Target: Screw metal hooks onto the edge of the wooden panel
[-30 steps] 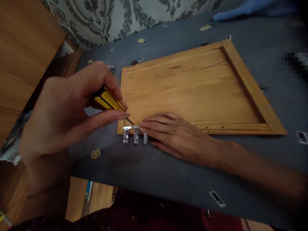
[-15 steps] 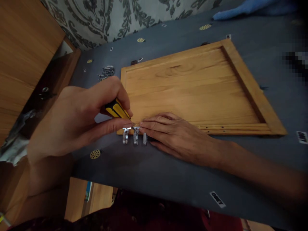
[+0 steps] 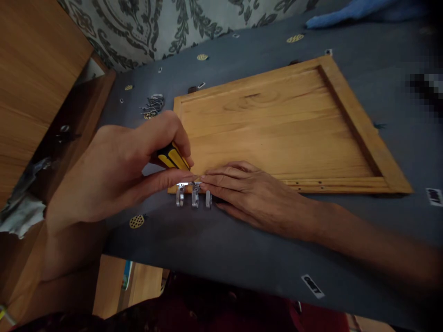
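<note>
My left hand (image 3: pixel 124 166) is closed around a yellow-and-black screwdriver (image 3: pixel 173 157), its tip end down at a metal hook rack (image 3: pixel 194 196) on the near left edge of a framed wooden panel (image 3: pixel 270 133). Three metal hooks of the rack stick out past that edge. The screwdriver's tip is partly hidden by my thumb. My right hand (image 3: pixel 256 193) lies flat with fingers stretched over the panel's near edge, its fingertips covering the right end of the rack. Small dark holes show in the edge strip to the right of that hand.
A cluster of metal hooks (image 3: pixel 152 106) lies on the grey patterned tablecloth (image 3: pixel 249 249) beyond my left hand. Blue cloth (image 3: pixel 349 14) is at the back right. Wooden furniture (image 3: pixel 38 60) stands on the left, and patterned wallpaper (image 3: pixel 138 27) is behind.
My left hand and the screwdriver have shifted slightly to the right along the rack. My right hand and the panel have stayed in place.
</note>
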`<control>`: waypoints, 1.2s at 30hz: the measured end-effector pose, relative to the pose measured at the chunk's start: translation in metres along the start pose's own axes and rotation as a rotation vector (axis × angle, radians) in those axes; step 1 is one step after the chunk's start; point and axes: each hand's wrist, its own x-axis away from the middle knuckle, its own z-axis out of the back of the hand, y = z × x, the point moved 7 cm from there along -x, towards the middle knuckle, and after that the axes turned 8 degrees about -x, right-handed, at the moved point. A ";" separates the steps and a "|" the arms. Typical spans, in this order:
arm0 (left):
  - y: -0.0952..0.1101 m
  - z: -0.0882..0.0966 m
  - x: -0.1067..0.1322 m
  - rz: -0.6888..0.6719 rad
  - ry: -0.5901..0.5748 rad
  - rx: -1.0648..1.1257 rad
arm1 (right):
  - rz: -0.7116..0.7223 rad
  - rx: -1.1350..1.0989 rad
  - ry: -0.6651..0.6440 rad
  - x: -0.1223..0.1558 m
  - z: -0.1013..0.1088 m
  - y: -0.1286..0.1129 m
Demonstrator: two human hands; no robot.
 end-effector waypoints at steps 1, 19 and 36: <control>0.000 0.000 0.000 -0.001 0.005 -0.010 | 0.001 0.001 -0.005 0.000 0.000 0.000; 0.004 -0.001 -0.001 -0.073 0.003 -0.024 | -0.002 -0.030 -0.018 0.000 0.000 0.000; 0.003 -0.003 -0.003 -0.060 0.025 -0.046 | 0.000 -0.034 -0.021 0.000 0.000 0.000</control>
